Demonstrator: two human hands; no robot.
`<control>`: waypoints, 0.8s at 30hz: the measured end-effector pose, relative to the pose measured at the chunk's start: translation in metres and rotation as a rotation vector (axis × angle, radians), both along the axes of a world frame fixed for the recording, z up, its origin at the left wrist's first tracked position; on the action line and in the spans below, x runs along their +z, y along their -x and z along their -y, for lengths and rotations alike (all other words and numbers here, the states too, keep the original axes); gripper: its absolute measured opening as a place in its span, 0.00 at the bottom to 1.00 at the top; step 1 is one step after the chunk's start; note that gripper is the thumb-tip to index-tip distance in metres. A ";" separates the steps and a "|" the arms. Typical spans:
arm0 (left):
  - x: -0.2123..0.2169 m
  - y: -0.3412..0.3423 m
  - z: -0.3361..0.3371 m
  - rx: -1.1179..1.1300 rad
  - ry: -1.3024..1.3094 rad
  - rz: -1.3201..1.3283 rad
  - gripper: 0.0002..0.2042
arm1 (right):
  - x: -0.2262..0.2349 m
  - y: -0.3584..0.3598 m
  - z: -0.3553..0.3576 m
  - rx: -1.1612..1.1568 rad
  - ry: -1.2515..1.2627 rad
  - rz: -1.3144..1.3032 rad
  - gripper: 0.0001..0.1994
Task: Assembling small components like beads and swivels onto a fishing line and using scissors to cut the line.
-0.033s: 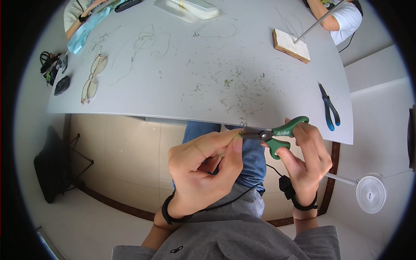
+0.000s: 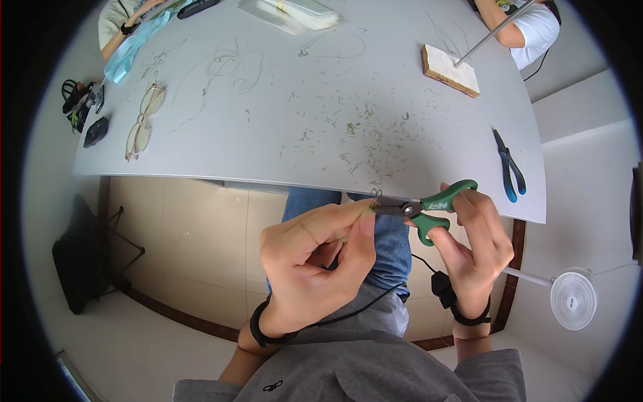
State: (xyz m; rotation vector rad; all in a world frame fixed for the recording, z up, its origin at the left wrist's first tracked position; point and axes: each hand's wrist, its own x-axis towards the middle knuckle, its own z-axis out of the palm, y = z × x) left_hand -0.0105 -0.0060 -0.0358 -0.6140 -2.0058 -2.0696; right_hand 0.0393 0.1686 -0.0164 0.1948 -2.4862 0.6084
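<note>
The left hand (image 2: 318, 251), fingers pinching a tiny dark hooked piece (image 2: 376, 194), could be nicked if the scissors (image 2: 434, 202), gripped by the right hand (image 2: 477, 244) at its three o'clock, slip.

On the table (image 2: 221, 147), clippings (image 2: 351, 128) are lying ahead of the scissors (image 2: 408, 209), which are hovering at the near edge between the left hand (image 2: 301, 258) and the right hand (image 2: 475, 248). Eyeglasses (image 2: 142, 119) are resting toward the left side, long-nose pliers (image 2: 504, 154) near the right. Beyond the pliers, a block (image 2: 442, 67) is sitting, a rod (image 2: 495, 35) slanting above it. Right of the table, a fan (image 2: 573, 299) is standing.
</note>
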 end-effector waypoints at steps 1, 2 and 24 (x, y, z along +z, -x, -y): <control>0.000 0.000 0.000 0.001 0.021 -0.020 0.08 | 0.000 0.000 0.000 -0.002 0.005 0.001 0.19; 0.000 0.000 0.000 0.001 0.021 -0.019 0.08 | 0.000 0.000 0.000 -0.004 0.010 0.002 0.19; 0.002 0.001 -0.005 0.092 0.100 0.006 0.08 | -0.002 0.001 0.001 -0.020 0.018 0.029 0.16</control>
